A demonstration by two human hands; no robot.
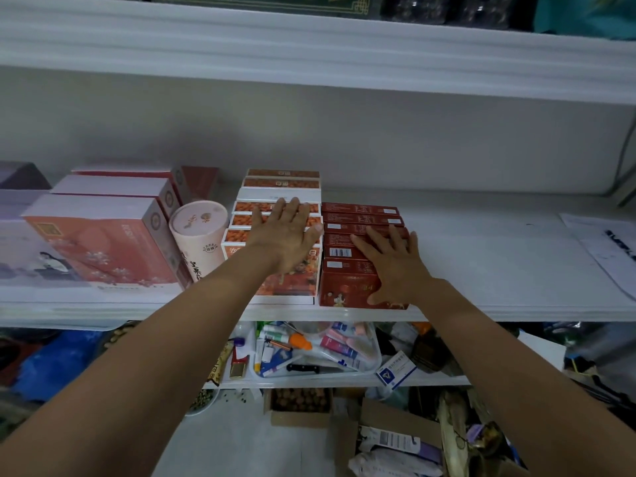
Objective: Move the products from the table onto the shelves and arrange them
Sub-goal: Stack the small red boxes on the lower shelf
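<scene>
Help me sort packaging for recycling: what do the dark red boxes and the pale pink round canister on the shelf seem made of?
Dark red rectangular boxes: printed cardboard, slightly glossy, judging by crisp folded edges and printed barcodes. Pale pink cylindrical canister: likely a paperboard tube with a matte printed wrap and flat lid; the material beneath cannot be confirmed.
</scene>
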